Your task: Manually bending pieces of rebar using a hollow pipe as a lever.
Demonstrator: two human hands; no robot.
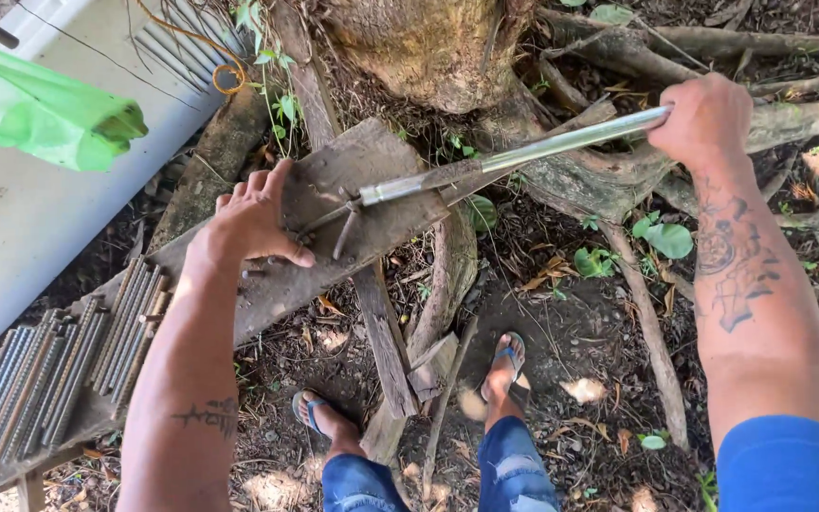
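My right hand grips the far end of a long metal pipe that runs down-left to a wooden board. At the pipe's lower end a thin steel rod is caught among pins on the board. My left hand rests flat on the board beside that rod, fingers spread, thumb near the bent piece. I cannot tell whether it pinches the rod.
Several ribbed steel bars lie in a row on the board's left end. A green plastic bag hangs over a white sheet. A tree stump and roots stand behind; my sandalled feet are on leaf-strewn dirt.
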